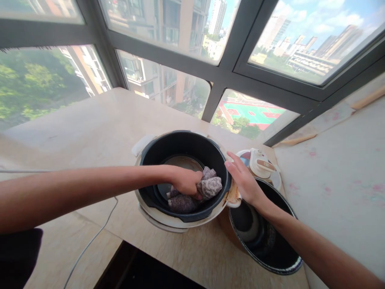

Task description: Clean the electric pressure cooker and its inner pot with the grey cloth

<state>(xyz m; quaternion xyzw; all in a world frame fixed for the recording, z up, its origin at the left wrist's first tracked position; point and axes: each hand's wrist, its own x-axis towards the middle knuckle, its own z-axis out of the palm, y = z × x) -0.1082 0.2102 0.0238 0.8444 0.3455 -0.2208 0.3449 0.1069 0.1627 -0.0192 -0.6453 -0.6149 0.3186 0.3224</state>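
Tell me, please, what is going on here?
A person's left hand grips a bunched cloth inside the cooker. The right hand is open at the cooker's rim. The cooker stands on a ledge by the windows, with a pot to its right and a lid behind that pot.

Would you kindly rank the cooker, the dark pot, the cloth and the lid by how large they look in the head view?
1. Cooker
2. Dark pot
3. Cloth and lid: too close to rank, since both are partly hidden.
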